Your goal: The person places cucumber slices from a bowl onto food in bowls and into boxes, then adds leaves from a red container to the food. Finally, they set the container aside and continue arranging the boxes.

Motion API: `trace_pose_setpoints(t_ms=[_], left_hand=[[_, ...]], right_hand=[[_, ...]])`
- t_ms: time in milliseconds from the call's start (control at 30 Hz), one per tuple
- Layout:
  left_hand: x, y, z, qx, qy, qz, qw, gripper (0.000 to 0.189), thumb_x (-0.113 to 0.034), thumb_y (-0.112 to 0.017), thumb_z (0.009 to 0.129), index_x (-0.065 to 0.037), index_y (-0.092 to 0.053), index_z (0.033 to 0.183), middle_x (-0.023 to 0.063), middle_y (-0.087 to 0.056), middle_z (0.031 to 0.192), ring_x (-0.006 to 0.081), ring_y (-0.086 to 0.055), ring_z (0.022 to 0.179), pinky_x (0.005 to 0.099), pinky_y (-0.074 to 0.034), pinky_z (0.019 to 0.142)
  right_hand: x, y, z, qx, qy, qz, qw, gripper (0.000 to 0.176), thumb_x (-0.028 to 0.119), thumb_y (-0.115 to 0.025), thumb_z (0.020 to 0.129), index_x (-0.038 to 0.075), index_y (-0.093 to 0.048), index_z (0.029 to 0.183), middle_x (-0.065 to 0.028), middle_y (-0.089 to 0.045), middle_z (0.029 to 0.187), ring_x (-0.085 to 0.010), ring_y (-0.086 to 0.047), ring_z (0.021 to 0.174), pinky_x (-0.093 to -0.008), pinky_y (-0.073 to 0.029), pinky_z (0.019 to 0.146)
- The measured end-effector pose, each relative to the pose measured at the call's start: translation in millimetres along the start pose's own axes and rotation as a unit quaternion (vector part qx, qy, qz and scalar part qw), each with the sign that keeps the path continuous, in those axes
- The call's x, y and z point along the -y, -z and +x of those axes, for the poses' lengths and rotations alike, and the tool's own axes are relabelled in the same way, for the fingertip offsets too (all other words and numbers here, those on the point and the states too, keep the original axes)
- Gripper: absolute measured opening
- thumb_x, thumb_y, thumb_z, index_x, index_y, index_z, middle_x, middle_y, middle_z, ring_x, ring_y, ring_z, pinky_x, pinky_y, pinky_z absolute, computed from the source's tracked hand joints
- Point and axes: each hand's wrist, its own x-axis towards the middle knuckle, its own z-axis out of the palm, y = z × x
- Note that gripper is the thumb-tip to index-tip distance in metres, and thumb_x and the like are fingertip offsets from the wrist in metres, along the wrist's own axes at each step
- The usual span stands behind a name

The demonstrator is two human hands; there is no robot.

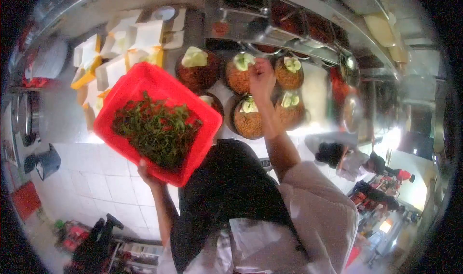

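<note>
A red plastic tub (202, 114) with leafy green herbs (156, 129) in it is tilted towards me on the left. My left hand (146, 171) grips its near edge, with most of the fingers hidden beneath it. My right hand (263, 78) is over the right edge of a round bowl (236, 78) of brown grain-like food topped with pale green slices. Its fingers are drawn together; anything between them is too blurred to make out. Several similar bowls stand around it, such as one at the back right (289, 78) and one nearer me (248, 122). The tub partly covers another bowl.
Open white-and-yellow takeaway boxes (144, 35) stand at the counter's left. Metal food containers (284, 35) line the back, below a metal shelf edge (333, 11). Other people (357, 165) are at the right, and a dark-clothed person (94, 247) is at lower left.
</note>
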Motion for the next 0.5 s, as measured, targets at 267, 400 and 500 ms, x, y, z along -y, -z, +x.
trace_pose_setpoints(t_ms=[267,400,500], left_hand=[[19.3,-12.3,2.3,0.031,0.017,0.109,0.993,0.078,-0.049,-0.068,0.087,0.007,-0.049,0.138,0.018,-0.063,0.12,0.0355,-0.066,0.102,0.0475,-0.057,0.088],[28.6,-41.9,9.1,0.108,0.003,0.063,0.992,0.083,-0.042,-0.073,0.087,-0.001,-0.036,0.15,0.0146,-0.055,0.136,0.0305,-0.059,0.119,0.0459,-0.052,0.101],[27.0,-64.0,6.9,0.043,0.014,0.076,0.996,0.064,-0.042,-0.065,0.09,0.008,-0.055,0.129,0.0147,-0.067,0.11,0.027,-0.067,0.093,0.0411,-0.058,0.079]], right_hand=[[139.5,2.7,-125.9,0.247,0.326,-0.072,0.91,0.024,0.019,-0.067,0.089,0.01,-0.069,0.111,-0.0071,-0.07,0.106,-0.0233,-0.071,0.096,-0.0376,-0.06,0.074],[134.0,24.2,-111.8,0.389,0.288,-0.229,0.845,0.025,0.02,-0.06,0.086,0.012,-0.068,0.107,-0.0074,-0.069,0.103,-0.0252,-0.071,0.098,-0.0382,-0.06,0.072],[135.7,58.3,-95.6,0.279,0.341,-0.105,0.891,0.016,0.02,-0.069,0.086,0.013,-0.074,0.099,-0.0061,-0.07,0.104,-0.0253,-0.07,0.093,-0.0396,-0.059,0.074]])
